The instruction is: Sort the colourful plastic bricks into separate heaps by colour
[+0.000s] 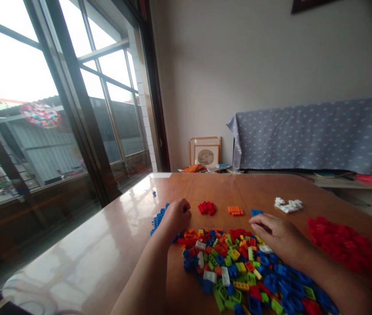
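Mixed pile (236,262) nearest, on the tabletop (107,258); long axis slants from far left to near right, single bricks pointing every way. Left to right beyond it: blue cluster (157,220), studded, partly hidden by the left hand (178,215), long axis running away from the viewer with a lean to the right. Left fingers curled in, at the pile's far left edge; cannot tell whether they hold anything. Small red group (207,208) next, bricks bunched close. Orange block (235,211), studs up, long axis left to right. Blue piece (256,212) just beyond the right hand (272,228), lying roughly crosswise, partly covered. Right fingers point left, loosely bent, close together; any hold cannot be made out. White group (288,205) farther right, strung crosswise. Red pile (343,243) rightmost, blurred, long axis slanting to near right.
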A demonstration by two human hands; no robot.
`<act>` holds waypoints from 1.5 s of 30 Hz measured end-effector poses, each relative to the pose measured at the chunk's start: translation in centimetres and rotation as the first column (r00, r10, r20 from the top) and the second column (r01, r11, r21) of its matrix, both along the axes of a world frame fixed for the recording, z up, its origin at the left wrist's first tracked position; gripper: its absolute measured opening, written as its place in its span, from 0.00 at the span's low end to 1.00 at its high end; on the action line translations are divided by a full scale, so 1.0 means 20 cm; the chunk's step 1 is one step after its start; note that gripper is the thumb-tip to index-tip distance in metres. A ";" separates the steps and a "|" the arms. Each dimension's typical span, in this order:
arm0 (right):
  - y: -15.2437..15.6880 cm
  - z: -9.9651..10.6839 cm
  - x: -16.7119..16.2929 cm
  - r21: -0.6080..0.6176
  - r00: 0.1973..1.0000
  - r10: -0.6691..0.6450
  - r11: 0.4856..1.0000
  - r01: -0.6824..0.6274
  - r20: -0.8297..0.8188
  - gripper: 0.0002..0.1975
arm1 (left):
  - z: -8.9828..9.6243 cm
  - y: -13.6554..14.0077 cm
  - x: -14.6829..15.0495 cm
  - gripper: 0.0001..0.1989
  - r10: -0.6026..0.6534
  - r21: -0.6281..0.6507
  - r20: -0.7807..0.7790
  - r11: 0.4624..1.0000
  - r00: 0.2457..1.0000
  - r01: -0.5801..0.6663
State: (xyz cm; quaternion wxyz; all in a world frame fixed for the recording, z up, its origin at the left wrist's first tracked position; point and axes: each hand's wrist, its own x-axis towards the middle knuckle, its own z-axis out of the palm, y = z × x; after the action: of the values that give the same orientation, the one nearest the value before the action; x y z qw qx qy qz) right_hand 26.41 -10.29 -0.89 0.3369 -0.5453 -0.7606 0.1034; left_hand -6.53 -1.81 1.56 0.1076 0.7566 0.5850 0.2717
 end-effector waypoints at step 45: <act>0.06 -0.09 0.22 -0.151 0.954 -0.175 0.965 0.216 0.245 0.15 | -0.05 -0.31 0.41 0.43 -0.647 -0.109 -0.122 0.763 0.753 0.638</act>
State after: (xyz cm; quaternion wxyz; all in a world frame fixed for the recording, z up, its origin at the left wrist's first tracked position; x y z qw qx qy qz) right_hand 30.90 -9.01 -2.75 0.2061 -0.6539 -0.7243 0.0725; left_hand 1.66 -8.02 0.64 0.1724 0.9261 0.3042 0.1418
